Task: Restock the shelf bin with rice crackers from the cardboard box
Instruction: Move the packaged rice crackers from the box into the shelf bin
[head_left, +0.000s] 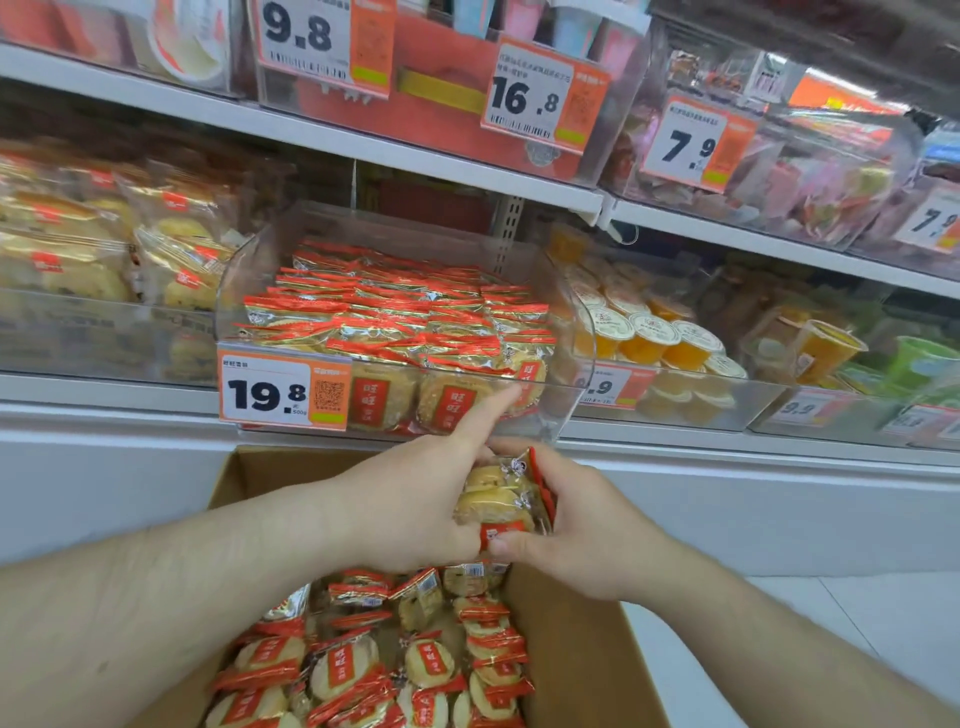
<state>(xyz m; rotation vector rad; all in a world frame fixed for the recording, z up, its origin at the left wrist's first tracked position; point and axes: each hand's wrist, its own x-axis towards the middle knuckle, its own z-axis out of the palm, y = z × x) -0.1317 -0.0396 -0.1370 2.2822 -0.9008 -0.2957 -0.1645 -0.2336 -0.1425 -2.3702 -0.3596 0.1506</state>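
Now your left hand (415, 499) and right hand (576, 525) grip a cracker stack (498, 501) above the cardboard box (571, 649); next, lift it into the shelf bin (563, 374).

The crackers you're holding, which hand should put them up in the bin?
Probably the left hand. Both hands grip the cracker stack, but its index finger already reaches the clear bin front; the right hand sits lower, over the cardboard box.
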